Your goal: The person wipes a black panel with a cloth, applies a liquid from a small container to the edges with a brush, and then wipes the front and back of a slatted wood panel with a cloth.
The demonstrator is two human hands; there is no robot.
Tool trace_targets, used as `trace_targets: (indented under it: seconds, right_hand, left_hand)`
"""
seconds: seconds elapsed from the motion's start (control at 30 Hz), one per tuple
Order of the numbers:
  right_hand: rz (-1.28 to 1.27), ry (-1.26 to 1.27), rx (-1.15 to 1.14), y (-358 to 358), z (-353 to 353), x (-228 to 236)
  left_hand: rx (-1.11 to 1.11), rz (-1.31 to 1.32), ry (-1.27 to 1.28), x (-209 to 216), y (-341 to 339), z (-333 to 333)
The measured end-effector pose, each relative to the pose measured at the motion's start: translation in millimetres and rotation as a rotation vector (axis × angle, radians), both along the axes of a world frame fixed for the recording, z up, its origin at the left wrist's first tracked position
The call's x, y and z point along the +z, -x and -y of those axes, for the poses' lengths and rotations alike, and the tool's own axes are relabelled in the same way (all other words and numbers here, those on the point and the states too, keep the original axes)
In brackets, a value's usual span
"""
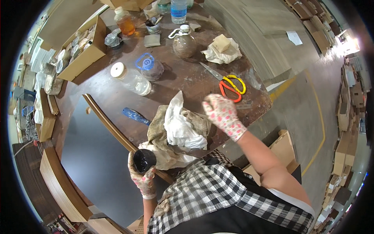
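Note:
My left hand (143,182), in a white glove with pink dots, is wrapped round a small black cup (144,160). The cup's mouth faces up, with something dark and glossy inside. In a matching glove, my right hand (224,115) is closed above the table's right side; whatever its curled fingers hold is hidden. Just beyond it lie scissors (233,86) with one red and one yellow handle. Between my hands a white cloth (180,126) rests on stained brown rags (156,121). A blue-handled tool (136,116) lies beside them, its far end tucked out of sight.
A dark flat panel (103,156) with a brown strip (111,123) along its edge fills the left side. Bottles stand farther back, including a white-capped clear bottle (134,81) and a round jug (184,45). A cardboard box (87,56) of wrapped items sits back left.

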State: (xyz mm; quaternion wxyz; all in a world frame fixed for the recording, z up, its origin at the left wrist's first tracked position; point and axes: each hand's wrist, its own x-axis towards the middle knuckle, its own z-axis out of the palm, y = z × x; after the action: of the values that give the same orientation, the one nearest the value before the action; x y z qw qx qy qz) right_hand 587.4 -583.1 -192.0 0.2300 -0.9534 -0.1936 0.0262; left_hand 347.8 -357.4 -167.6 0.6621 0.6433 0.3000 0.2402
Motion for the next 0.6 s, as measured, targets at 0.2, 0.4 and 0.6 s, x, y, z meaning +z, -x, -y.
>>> trace_targets:
  seconds: [0.2,0.4,0.6]
  right_hand:
    - [-0.025,0.371,-0.002,-5,3,-33]
    - [0.063,0.39,0.042,-14,13,-49]
    - [-0.141,0.343,-0.024,-18,11,-23]
  left_hand:
    - [-0.054,0.056,0.065,-3,-6,-3]
    - [-0.055,0.042,-0.015,-1,-4,-21]
    - [0.02,-0.041,-0.365,7,21,-35]
